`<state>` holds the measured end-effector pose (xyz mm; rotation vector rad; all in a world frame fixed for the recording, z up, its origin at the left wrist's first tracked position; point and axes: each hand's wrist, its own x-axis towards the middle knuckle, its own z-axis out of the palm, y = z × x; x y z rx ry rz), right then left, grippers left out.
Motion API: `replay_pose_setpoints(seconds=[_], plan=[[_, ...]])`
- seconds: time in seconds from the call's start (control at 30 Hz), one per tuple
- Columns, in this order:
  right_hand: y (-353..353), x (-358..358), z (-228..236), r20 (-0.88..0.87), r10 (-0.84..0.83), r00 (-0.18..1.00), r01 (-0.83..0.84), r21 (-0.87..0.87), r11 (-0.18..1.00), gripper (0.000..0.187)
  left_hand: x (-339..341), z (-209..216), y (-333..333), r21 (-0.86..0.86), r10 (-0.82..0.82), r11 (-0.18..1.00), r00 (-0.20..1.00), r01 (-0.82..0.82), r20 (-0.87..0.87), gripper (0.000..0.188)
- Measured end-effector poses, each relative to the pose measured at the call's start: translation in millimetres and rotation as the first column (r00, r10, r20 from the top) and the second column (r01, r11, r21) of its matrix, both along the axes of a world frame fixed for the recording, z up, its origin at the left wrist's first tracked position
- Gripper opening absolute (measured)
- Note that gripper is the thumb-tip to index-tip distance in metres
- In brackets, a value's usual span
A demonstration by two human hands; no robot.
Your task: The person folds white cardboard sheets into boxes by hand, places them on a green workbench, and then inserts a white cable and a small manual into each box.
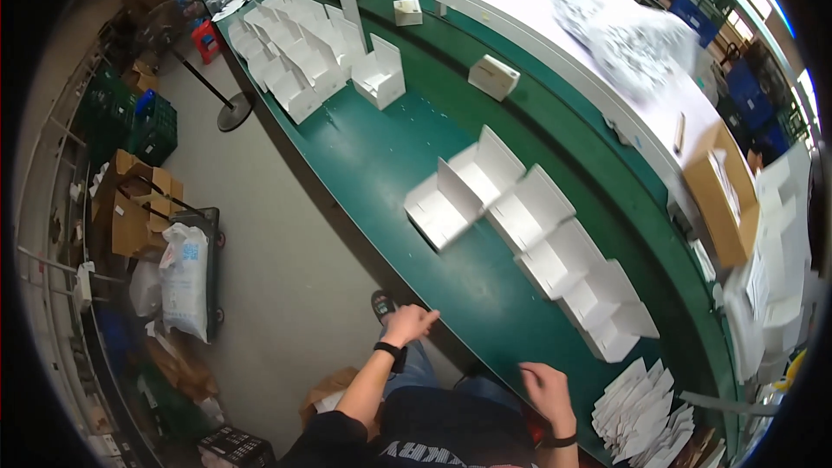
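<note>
There are two hands [411, 324] [548, 392] and about six nearby open boxes [555, 265].

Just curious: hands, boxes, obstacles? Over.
Left hand, right hand: nothing visibly held. White boxes open on green table. Card pile beside right hand, seemingly not blocking.

Your black shirt [459, 425] bears large pale capitals across the chest. The white sack [185, 295] on the trolley [208, 217] carries blue print and a square blue code, too small for you to read. A carton [130, 230] behind it bears an illegible white label [120, 210].
</note>
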<state>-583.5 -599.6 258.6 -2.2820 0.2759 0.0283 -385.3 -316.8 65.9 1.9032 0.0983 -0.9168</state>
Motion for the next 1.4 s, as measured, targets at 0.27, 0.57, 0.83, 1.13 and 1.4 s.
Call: replay_pose_setpoints(seconds=[0.27,0.57,0.83,1.13,1.4], plan=[[149.1,457.9,151.8,-0.090,0.643,0.760,-0.649,-0.149,0.746,0.024,375.3,-11.0,168.4,0.381,-0.183,0.874,0.520,-0.303,0.834,0.050],[171.5,831.5,-25.8,0.157,0.369,0.916,-0.100,-0.801,0.590,0.070,539.9,-35.2,163.3,0.553,-0.338,0.786,0.557,-0.276,0.759,0.065],[171.8,882.9,-9.5,-0.376,0.129,0.918,-0.307,-0.465,0.830,0.058,557.7,-18.8,167.5,0.562,-0.346,0.799,0.600,-0.214,0.721,0.064],[199.7,533.5,131.3,-0.387,0.736,0.555,-0.644,0.359,0.675,0.045,534.2,-49.3,168.6,0.651,-0.468,0.686,0.489,-0.325,0.736,0.060],[75.6,108.6,67.0,-0.731,-0.065,0.679,0.105,0.010,0.994,0.035,505.6,-102.6,191.9,0.605,-0.458,0.794,0.597,-0.057,0.658,0.064]])
